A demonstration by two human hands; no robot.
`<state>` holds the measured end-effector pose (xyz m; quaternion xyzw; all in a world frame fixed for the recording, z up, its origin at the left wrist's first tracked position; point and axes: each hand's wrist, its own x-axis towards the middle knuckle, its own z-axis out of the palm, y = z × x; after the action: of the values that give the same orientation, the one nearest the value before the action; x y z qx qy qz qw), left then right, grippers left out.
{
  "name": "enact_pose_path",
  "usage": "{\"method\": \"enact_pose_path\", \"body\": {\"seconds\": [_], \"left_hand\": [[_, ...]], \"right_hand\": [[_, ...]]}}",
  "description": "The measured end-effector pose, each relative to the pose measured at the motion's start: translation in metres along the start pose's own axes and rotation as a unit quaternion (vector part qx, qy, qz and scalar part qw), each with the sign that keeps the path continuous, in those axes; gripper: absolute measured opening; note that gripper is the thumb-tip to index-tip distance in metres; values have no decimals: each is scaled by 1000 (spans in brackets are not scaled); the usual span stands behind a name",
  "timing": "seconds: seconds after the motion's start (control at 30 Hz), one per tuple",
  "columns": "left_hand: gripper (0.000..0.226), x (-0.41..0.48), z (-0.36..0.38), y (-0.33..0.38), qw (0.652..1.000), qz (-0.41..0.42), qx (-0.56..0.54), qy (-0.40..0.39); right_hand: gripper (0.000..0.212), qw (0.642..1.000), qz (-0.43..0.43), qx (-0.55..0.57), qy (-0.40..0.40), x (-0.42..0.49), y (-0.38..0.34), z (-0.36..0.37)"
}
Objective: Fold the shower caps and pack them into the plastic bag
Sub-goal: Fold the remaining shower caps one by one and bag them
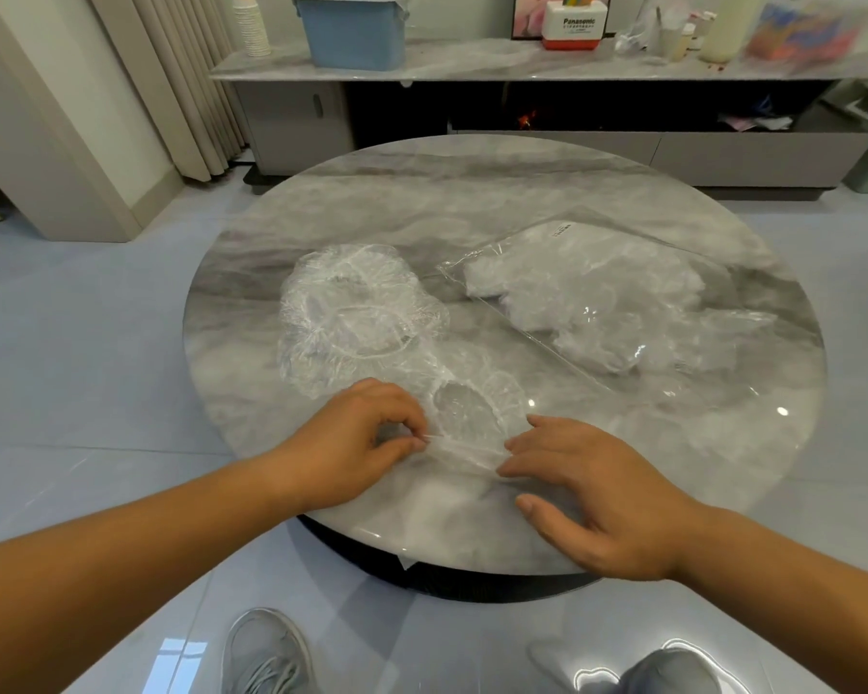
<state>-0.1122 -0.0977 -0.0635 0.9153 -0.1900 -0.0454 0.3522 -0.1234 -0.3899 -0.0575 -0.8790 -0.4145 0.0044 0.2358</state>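
Progress: judged partly done; caps are already packed in the plastic bag [597,303]; a loose pile [352,313] left of the bag is not yet folded.
Cap in work: a shower cap [464,433] is spread flat, nearer the person than the bag.
Left hand [357,443]: the cap's left edge is pinched.
Right hand [597,498]: straight fingers are laid on its right edge; nothing is gripped.

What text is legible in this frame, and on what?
"Panasonic": on the white-and-red box on the shelf.
Small line under that brand name: too small to read.
Dark print on the label of the plastic bag: too blurred to read.
Nothing else carries readable text.
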Motion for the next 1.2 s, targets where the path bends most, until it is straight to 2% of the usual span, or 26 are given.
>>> {"method": "enact_pose_path", "body": {"seconds": [0.13,0.2,0.33,0.43,0.5,0.63,0.77,0.9,1.2], "left_hand": [[4,2,-1,7,995,-87,-42,-11],[10,4,-1,8,991,-122,-54,-22],[26,11,1,4,985,-170,-12,-11],[29,17,4,4,983,-185,12,4],[29,21,6,5,980,-196,27,14],[30,25,8,6,977,-200,72,20],[32,27,9,7,975,-195,107,19],[34,29,9,8,969,-210,124,24],[46,28,-3,14,953,-210,211,48]], "right_hand": [[45,992,80,94,-19,7,-3,4],[50,980,131,147,-30,13,-1,5],[50,971,184,129,-87,20,8,6],[68,981,154,41,-108,18,10,8],[70,984,145,3,-107,16,10,9],[55,995,61,-75,-22,10,3,4],[47,991,-2,-117,-63,9,-4,8],[51,987,34,-108,-118,7,3,13],[55,990,40,-52,-121,13,6,9]]}}
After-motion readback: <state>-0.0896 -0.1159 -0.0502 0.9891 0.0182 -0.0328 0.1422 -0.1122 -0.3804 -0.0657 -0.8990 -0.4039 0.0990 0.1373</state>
